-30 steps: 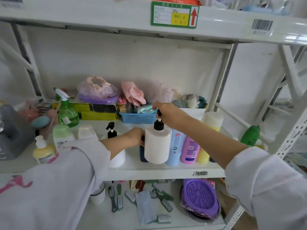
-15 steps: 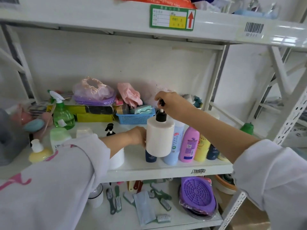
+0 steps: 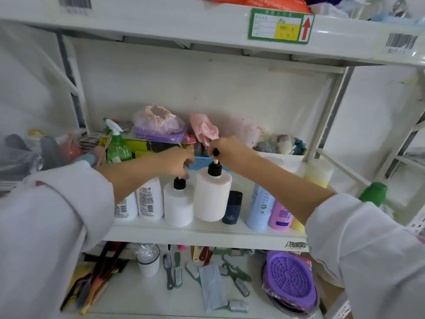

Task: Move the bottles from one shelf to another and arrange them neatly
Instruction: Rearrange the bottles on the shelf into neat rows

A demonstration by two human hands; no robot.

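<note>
Head view: vs the earlier frame, the left hand (image 3: 178,163) has come off the side of the white pump bottle (image 3: 212,196) and gone up to the black pump head of the second white pump bottle (image 3: 178,207) just left of it. That second bottle and the two white labelled bottles (image 3: 149,200) further left were hidden behind the left sleeve before; now they show in a row along the front of the middle shelf (image 3: 207,233). The dark navy bottle (image 3: 232,207) now sits just right of the big pump bottle instead of behind it.

Grip: right hand (image 3: 226,150) has fingers curled round the black pump top of the bigger white pump bottle, pinching it from above. The bottle looks tilted slightly; can't tell whether its base is on the shelf or just off it. Left hand's fingers curl down around the smaller bottle's pump nozzle; fingertips hide the nozzle, so contact looks like a pinch but the exact hold is unclear.

Right of the navy bottle: light blue bottle (image 3: 261,204), pink bottle (image 3: 280,215), yellow bottle (image 3: 297,224), all upright near the shelf front, partly behind the right forearm.
</note>
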